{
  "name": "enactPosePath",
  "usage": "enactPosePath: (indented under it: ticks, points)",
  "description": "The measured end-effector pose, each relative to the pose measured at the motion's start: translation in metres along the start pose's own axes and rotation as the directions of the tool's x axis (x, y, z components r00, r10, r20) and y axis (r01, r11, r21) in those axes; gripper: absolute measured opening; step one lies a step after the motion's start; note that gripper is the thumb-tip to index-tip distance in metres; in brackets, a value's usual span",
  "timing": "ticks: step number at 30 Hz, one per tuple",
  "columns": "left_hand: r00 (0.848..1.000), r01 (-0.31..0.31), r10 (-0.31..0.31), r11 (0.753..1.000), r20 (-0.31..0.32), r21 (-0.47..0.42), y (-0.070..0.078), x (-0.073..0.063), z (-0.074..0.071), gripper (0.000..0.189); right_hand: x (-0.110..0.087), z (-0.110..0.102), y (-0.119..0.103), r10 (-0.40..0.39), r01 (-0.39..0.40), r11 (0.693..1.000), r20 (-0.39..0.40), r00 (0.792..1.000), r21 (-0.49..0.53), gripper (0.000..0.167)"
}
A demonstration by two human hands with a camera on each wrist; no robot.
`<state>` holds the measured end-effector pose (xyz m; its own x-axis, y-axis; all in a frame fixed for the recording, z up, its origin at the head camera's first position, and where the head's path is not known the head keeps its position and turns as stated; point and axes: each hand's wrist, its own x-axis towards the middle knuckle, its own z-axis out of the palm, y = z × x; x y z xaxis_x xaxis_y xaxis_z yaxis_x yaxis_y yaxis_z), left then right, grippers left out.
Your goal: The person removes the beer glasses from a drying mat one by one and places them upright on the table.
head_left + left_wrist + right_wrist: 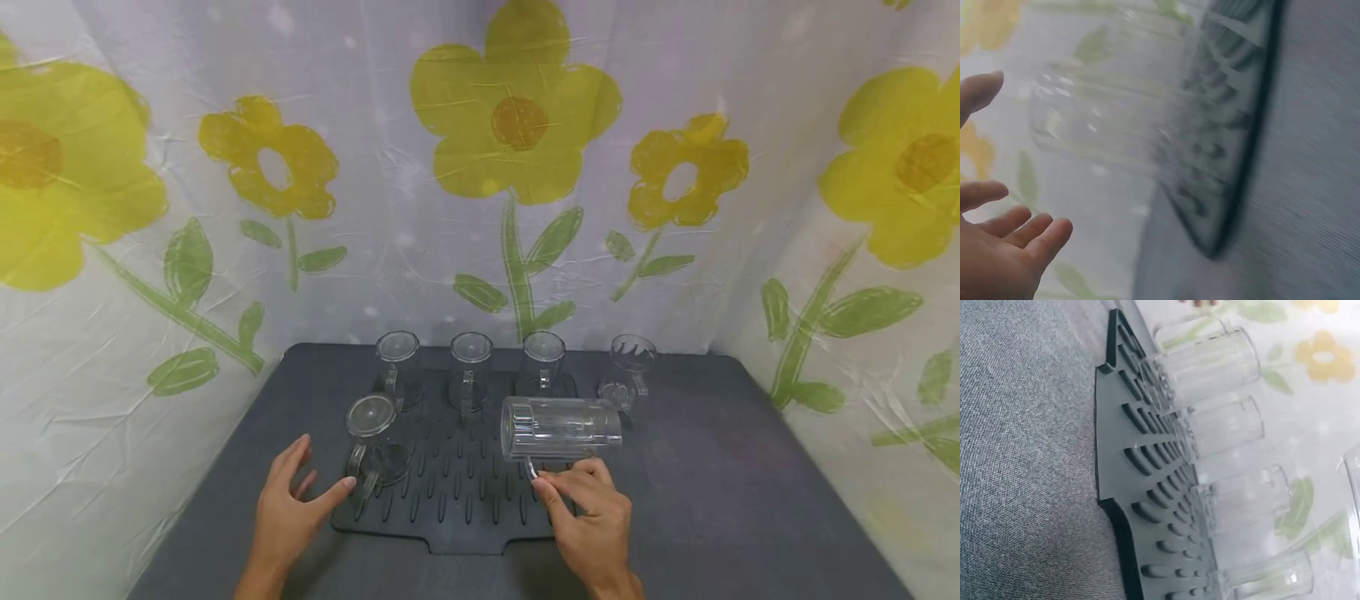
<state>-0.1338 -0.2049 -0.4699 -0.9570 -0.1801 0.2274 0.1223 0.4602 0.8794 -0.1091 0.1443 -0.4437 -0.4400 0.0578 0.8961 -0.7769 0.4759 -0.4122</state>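
Note:
My right hand (pixel 592 508) pinches the handle of a clear glass mug (pixel 562 427) between thumb and fingers. That mug lies sideways in the air above the right part of the dark drying mat (pixel 450 537). At the mat's front left, another clear mug (pixel 372 417) stands, apparently bottom up, its handle towards me. My left hand (pixel 288 504) is beside it with fingers spread, the thumb tip close to the handle. In the left wrist view the fingers of the left hand (pixel 1010 244) hold nothing, and the mug (pixel 1097 119) is blurred.
Along the mat's back stand three clear mugs, a left one (pixel 398 367), a middle one (pixel 471 367) and a right one (pixel 543 362). Further right, a mug (pixel 632 358) stands upright on the dark table (pixel 720 483). A flowered curtain (pixel 390 250) encloses the back and sides.

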Motion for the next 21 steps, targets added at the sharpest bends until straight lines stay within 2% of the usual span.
enactPosePath:
  ticks: [4, 7, 10, 13, 17, 21]
  points:
    - [0.994, -0.104, 0.103, 0.994, -0.038, -0.041, 0.023, 0.001, -0.001, 0.088, 0.003, -0.001, -0.006, -0.02, 0.02, 1.0, 0.003, 1.0, -0.016, 0.012]
    - [0.985, -0.173, 0.171, 0.981, -0.026, -0.087, 0.04, 0.001, 0.0, 0.087, 0.006, -0.002, -0.011, -0.034, 0.034, 0.999, 0.0, 0.999, -0.024, 0.008]
    - [0.967, -0.253, 0.255, 0.955, -0.007, -0.157, 0.055, 0.002, 0.006, 0.085, 0.008, -0.001, -0.014, -0.034, 0.034, 0.999, -0.009, 0.999, -0.03, 0.007]
    - [0.942, -0.323, 0.335, 0.918, 0.014, -0.231, 0.067, 0.002, 0.017, 0.084, 0.006, -0.001, -0.014, -0.035, 0.034, 0.999, -0.013, 0.999, -0.038, 0.01]
    - [0.918, -0.356, 0.391, 0.882, 0.058, -0.31, 0.079, 0.002, 0.036, 0.083, 0.001, 0.001, -0.01, -0.045, 0.045, 0.998, -0.004, 0.999, -0.043, 0.022]
    - [0.909, -0.344, 0.405, 0.866, 0.103, -0.364, 0.087, 0.002, 0.054, 0.082, -0.002, 0.003, -0.01, -0.066, 0.066, 0.998, 0.012, 0.998, -0.021, 0.029]
